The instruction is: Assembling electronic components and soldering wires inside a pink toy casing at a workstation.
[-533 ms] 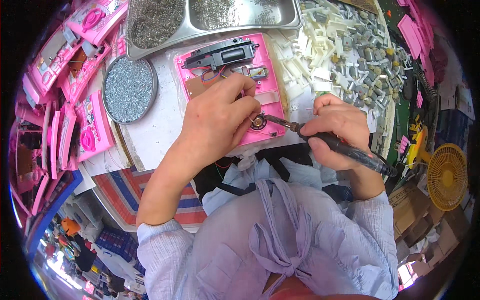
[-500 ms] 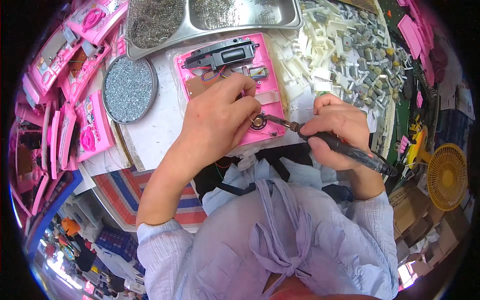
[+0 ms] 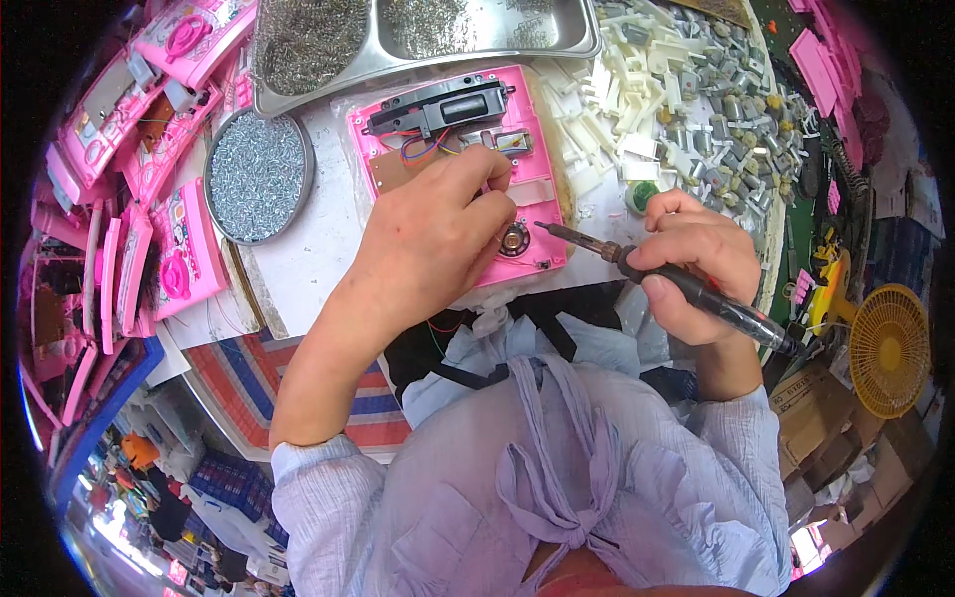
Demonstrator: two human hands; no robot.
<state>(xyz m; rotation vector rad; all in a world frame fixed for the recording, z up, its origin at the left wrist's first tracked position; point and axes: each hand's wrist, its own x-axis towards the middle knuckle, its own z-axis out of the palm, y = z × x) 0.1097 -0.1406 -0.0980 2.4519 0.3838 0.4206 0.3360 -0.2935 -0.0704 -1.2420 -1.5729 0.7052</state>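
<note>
A pink plastic casing [image 3: 524,99] lies open-side up in front of me, with a black module [image 3: 448,107], a small metal motor [image 3: 512,144], coloured wires and a round speaker [image 3: 514,239] inside. Over its lower middle is my left hand [image 3: 433,229], fingers pinched together beside the speaker; whatever they grip is hidden. My right hand [image 3: 701,264] is closed round the dark handle of a soldering iron [image 3: 718,310]. The iron points left, its tip just right of the speaker and apart from it.
A round tin of small screws [image 3: 259,177] and stacked pink casings [image 3: 184,254] stand at left. Beyond the work is a metal tray [image 3: 477,45] of springs. White plastic parts [image 3: 617,90] and small motors [image 3: 741,149] are heaped at right, near a green spool [image 3: 642,196] and yellow fan [image 3: 890,351].
My right hand has drawn the soldering iron right and slightly back, so its tip has come off the speaker. The green spool shows more fully. My left hand has barely moved.
</note>
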